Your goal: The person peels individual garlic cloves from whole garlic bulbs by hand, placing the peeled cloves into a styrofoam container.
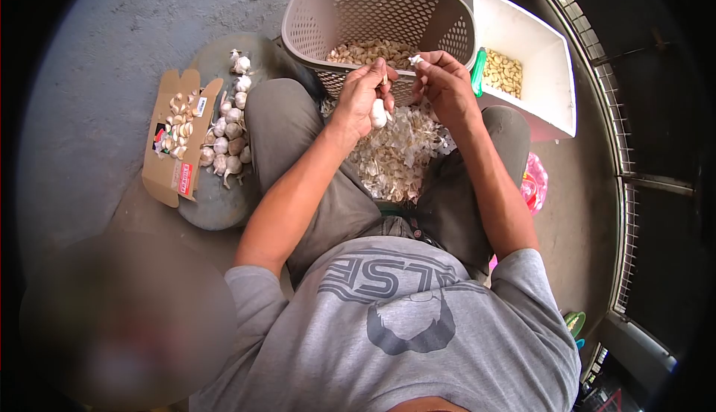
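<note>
My left hand (pixel 365 97) is closed around a white garlic bulb (pixel 379 114), which shows below its curled fingers. A small clove (pixel 385 79) sits at its thumb and fingertips. Close beside it, my right hand (pixel 447 87) pinches a small white piece of garlic (pixel 415 60) between thumb and forefinger. Both hands are over the near rim of a brown perforated basket (pixel 298 28) with many loose cloves (pixel 365 52) inside. Beneath the hands, between the knees, lies a heap of papery garlic skins (pixel 399 155).
Left, whole garlic bulbs (pixel 233 130) lie on a round grey surface (pixel 212 214) beside a cardboard box (pixel 160 170) holding cloves (pixel 179 125). Right of the basket stands a white foam box (pixel 552 61) with peeled cloves (pixel 503 74); a green plastic piece (pixel 479 74) is near its edge.
</note>
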Tool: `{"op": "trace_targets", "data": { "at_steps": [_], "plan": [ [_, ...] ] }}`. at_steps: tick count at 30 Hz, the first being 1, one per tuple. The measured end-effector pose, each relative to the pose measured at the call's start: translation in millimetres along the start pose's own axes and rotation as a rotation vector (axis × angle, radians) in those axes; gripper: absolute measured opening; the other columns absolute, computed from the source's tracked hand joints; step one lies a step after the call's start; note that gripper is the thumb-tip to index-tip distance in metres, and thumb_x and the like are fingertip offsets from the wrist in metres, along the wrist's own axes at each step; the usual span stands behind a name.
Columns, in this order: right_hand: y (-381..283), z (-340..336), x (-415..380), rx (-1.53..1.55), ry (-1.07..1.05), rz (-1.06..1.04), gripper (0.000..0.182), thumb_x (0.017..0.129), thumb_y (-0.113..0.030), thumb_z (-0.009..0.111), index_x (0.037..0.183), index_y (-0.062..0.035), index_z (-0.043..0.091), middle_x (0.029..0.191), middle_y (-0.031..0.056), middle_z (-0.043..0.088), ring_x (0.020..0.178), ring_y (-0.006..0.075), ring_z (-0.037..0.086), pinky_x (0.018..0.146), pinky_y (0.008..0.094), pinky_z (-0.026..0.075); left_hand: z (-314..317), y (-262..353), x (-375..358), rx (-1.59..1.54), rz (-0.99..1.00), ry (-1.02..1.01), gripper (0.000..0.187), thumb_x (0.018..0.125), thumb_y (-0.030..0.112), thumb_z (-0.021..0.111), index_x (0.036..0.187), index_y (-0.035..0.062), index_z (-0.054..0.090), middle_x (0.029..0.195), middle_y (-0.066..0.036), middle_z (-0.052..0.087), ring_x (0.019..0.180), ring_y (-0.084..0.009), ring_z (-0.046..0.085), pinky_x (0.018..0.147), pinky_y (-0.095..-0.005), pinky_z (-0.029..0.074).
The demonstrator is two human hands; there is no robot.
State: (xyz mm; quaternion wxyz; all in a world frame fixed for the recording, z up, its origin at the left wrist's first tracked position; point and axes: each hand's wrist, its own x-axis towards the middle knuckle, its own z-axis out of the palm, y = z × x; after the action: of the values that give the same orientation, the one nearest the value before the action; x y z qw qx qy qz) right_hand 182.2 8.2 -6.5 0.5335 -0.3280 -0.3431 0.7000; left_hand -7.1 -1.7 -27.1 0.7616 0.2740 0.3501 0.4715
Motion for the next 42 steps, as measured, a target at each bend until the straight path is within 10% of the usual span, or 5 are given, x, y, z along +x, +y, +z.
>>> {"op": "trace_targets", "data": {
  "at_steps": [6, 11, 20, 28, 42],
  "plan": [
    [-7.2, 5.9, -7.5, 0.254, -0.134, 0.123, 0.025, 0.088, -0.004, 0.062, 0.112, 0.0018, 0.056, 0.092, 0.0115, 0.068, 0.073, 0.0197, 0.068, 0.060, 0.0357, 0.056, -2.6, -5.8, 4.3, 0.099, 0.006, -0.083, 0.034, 0.107, 0.033, 0.056, 0.112, 0.0002, 0.065, 0.075, 0.000, 0.056, 0.052, -0.0111, 0.056, 0.047, -0.0260, 0.049],
    [-8.2, 15.8, -12.1, -0.773, -0.109, -0.111, 0.030, 0.096, -0.005, 0.068, 0.124, 0.0031, 0.063, 0.101, 0.0066, 0.071, 0.093, 0.0127, 0.066, 0.083, 0.0298, 0.055, 6.6, -6.1, -1.4, 0.096, 0.001, -0.127, 0.036, 0.106, 0.028, 0.058, 0.127, -0.0010, 0.061, 0.080, 0.000, 0.060, 0.055, -0.0102, 0.056, 0.048, -0.0252, 0.050],
    [-17.6, 11.4, -10.4, -0.699, 0.002, -0.029, 0.028, 0.100, -0.019, 0.069, 0.114, 0.0051, 0.065, 0.089, 0.0045, 0.067, 0.079, 0.0090, 0.062, 0.070, 0.0276, 0.052, 7.1, 2.5, -10.0, -0.035, -0.072, -0.109, 0.043, 0.106, 0.039, 0.055, 0.127, 0.0014, 0.058, 0.085, -0.002, 0.060, 0.054, -0.0104, 0.057, 0.048, -0.0267, 0.051],
    [1.5, -2.4, 0.0, -0.233, 0.053, 0.009, 0.070, 0.108, -0.055, 0.042, 0.148, 0.0030, 0.042, 0.093, 0.0064, 0.061, 0.071, 0.0135, 0.060, 0.060, 0.0300, 0.051, 19.0, -8.7, -2.5, 0.402, 0.193, -0.017, 0.031, 0.102, 0.026, 0.067, 0.119, 0.0013, 0.062, 0.081, 0.000, 0.062, 0.051, -0.0051, 0.053, 0.044, -0.0210, 0.044],
    [3.4, 8.2, -8.0, -0.239, -0.131, 0.077, 0.037, 0.101, -0.014, 0.066, 0.128, 0.0069, 0.054, 0.100, 0.0115, 0.068, 0.080, 0.0165, 0.070, 0.066, 0.0314, 0.059, 20.1, -9.6, -2.0, 0.437, 0.402, 0.067, 0.024, 0.103, 0.021, 0.066, 0.113, -0.0004, 0.071, 0.082, -0.001, 0.068, 0.059, -0.0041, 0.054, 0.051, -0.0193, 0.044]
  ]
}}
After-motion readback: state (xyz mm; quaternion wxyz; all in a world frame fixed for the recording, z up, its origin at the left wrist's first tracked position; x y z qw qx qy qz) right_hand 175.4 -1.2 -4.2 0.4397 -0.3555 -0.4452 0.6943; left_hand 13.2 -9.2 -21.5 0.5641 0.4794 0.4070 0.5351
